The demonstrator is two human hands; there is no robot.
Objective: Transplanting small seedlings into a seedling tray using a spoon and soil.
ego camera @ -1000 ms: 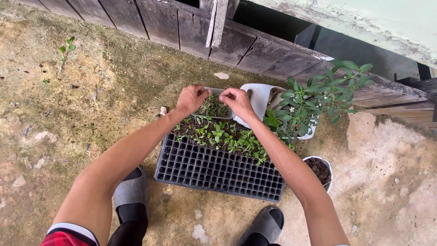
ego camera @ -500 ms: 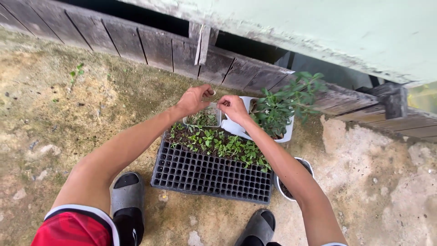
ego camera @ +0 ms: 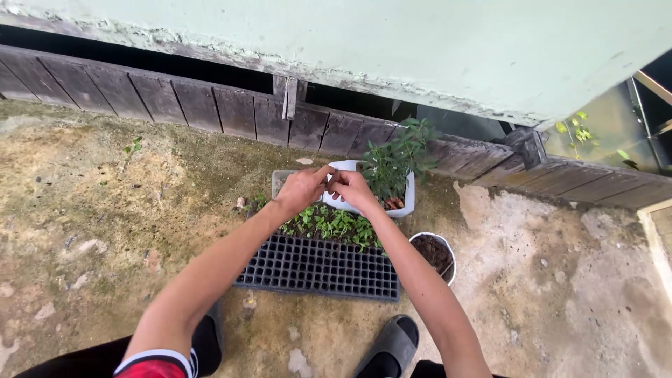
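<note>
I see a rough concrete ground, stained and mossy, bounded at its far edge by a low wall of dark wooden planks under a pale green painted wall; the patch at the right edge of the ground is lighter and smoother.

A black seedling tray lies flat on the ground near the plank wall; its near rows of cells show no plants; its far rows carry small green seedlings. A white pot with a leafy plant stands just beyond the tray's far right corner, against the planks; a round white pot of dark soil stands just beside the tray's right edge.

My left hand and right hand meet above the far edge of the tray, over the seedlings; the fingertips of both are drawn together and touch each other at the midpoint, in a pinching posture; I cannot tell what, if anything, sits between them, since it is too small to resolve. Both forearms extend from the near edge of the view.

A grey sandal rests on the ground at the tray's near right corner; a red and white cuff shows at the bottom.
</note>
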